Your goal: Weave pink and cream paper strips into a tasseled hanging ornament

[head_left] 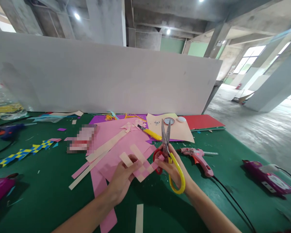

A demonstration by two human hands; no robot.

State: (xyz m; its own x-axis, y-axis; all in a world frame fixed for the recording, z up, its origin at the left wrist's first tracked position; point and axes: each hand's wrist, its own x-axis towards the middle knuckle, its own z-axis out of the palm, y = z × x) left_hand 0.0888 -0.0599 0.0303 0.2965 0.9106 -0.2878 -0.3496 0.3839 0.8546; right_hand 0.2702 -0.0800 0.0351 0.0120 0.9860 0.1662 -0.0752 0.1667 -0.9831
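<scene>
My left hand (126, 173) is closed on a small weave of pink and cream paper strips (143, 170), whose loose cream ends stick out past the fingers. In my right hand (171, 168) is a pair of scissors (167, 142) with one red and one yellow handle loop; the blades point up and stand slightly apart. My right thumb and fingers also reach the pink strip end at the weave's right side. Beneath and behind the hands lie pink paper sheets (111, 129) with long cream strips (106, 145) across them. A yellow utility knife (150, 132) rests just behind the scissors.
A pink glue gun (199, 158) with a black cord lies right of my hands. Purple glue guns sit at the far right (266, 178) and left edge (1, 189). A blue-yellow woven strip (24, 153) lies left. A white panel (99, 77) stands behind the green table (63, 194).
</scene>
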